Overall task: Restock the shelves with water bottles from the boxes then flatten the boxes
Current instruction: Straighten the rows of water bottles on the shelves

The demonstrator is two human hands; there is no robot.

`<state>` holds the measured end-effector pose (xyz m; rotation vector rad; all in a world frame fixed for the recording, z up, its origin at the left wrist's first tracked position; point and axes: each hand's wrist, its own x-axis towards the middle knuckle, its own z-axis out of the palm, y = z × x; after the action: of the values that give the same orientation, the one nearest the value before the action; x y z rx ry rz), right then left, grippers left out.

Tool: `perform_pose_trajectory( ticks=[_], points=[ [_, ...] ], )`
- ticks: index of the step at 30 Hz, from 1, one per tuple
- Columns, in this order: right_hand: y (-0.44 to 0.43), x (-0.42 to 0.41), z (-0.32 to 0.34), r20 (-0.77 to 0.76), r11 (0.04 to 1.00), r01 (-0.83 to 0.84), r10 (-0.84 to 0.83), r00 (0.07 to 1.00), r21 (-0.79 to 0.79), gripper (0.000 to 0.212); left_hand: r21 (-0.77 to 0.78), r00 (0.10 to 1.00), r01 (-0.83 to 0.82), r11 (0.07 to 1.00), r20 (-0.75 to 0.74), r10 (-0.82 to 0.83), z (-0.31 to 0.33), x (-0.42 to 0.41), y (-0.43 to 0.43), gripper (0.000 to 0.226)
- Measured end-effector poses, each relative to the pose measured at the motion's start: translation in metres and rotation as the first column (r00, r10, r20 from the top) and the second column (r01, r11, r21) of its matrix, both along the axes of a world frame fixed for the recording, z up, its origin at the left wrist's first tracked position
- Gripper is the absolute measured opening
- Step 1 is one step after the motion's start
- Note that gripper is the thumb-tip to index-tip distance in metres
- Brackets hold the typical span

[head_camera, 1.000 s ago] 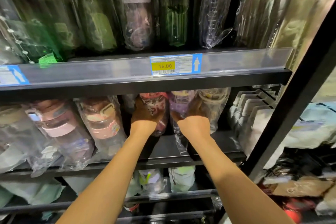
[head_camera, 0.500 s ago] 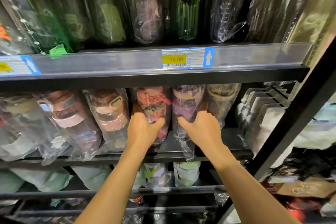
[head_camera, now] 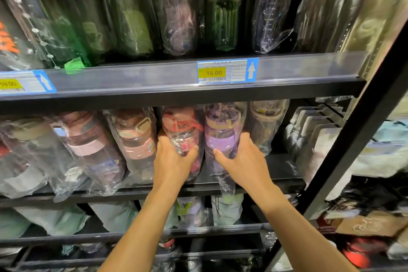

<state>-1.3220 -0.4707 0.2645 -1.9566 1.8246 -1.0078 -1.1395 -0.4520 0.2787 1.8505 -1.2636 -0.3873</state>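
On the middle shelf (head_camera: 282,168) stand several plastic-wrapped water bottles in a row. My left hand (head_camera: 172,157) grips a red-lidded bottle (head_camera: 182,126), thumb across its front. Beside it, my right hand (head_camera: 240,159) grips a purple-banded bottle (head_camera: 220,130), fingers wrapped round its right side. Both bottles stand upright near the shelf's front edge. A beige-lidded bottle (head_camera: 265,121) stands just right of the purple one, and pink-lidded bottles (head_camera: 134,137) lean to the left. No boxes are in view.
The upper shelf holds tall green and clear wrapped bottles (head_camera: 176,13) above a 16.00 price tag (head_camera: 227,70). A black upright post (head_camera: 353,161) runs diagonally at right, with packaged goods (head_camera: 315,130) behind it. Lower shelves hold more wrapped items (head_camera: 225,207).
Both hands have drawn back from deep in the shelf toward its front edge, bringing the red and purple bottles forward with them. The view shifted slightly left and down.
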Motion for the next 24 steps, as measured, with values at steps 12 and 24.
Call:
perform_pose_trajectory(
  ticks=[12, 24],
  points=[
    [0.016, -0.047, 0.008, 0.012, 0.997, -0.026, 0.025, 1.0, 0.066, 0.095, -0.048, 0.99, 0.113, 0.992, 0.091, -0.109, 0.017, -0.011, 0.072, 0.095],
    [-0.034, -0.081, 0.023, 0.089, 0.958, 0.259, -0.27, 0.959, 0.121, 0.07, -0.291, 0.913, 0.332, 0.897, 0.34, -0.227, 0.075, -0.075, 0.033, 0.047]
  ],
)
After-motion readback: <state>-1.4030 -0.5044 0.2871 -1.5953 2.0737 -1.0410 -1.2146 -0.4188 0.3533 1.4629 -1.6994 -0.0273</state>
